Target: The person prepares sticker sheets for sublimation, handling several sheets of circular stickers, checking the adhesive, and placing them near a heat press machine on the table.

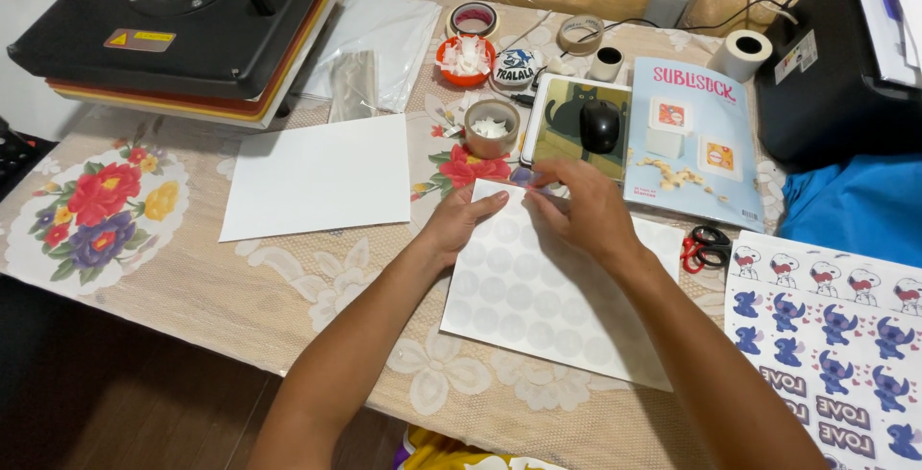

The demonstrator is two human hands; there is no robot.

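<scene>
White paper with faint round die-cut circles on it, that's what both hands are on; the left hand (459,223) lies fairly flat with its fingers (488,203) stretched out along the top edge of the sticker sheet (538,312), pressing down, not closed around anything; the right hand (586,211) is curled over the same top edge, fingertips (538,182) bunched together at the far corner like it's pinching or picking at something small there, though I can't tell if anything is actually between them; looks like a bit of clear tape maybe, too blurry to say.

The sheet sits on the lace tablecloth (288,288) right in front of the person, tilted a little, most of it spreading back toward the wrists, so the fingers are only at its far edge; judging by how it lies, it's thin, light and floppy, easy to crease, probably a bit slick on the backing; I'd grab it by an edge or corner with one palm holding it flat.

Further out: a blank white sheet (322,177) to the left, a tape roll (492,128) stuffed with white bits just past the fingers, a black mouse (600,125) on a cat mousepad (576,134), red-handled scissors (704,247) to the right, a printed cartoon sheet (826,336) beside those, a black heat press (182,24) at the far left.
</scene>
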